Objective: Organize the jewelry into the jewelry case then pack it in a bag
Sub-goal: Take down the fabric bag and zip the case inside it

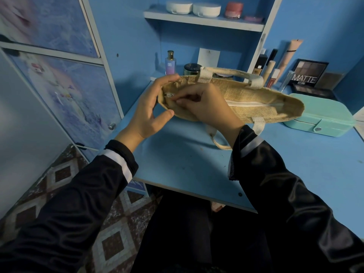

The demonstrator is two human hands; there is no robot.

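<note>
Only one camera here, wide-angle, worn on the person's head. It faces forward and down over the blue counter (177,164), really close above the left hand (146,109) and right hand (206,107); shelf (197,21) up top, floor (59,174) lower left.

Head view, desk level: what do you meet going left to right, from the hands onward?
In order: left hand → right hand → white zipper → teal jewelry case. The jute bag spans both hands, so it is left out.
</note>
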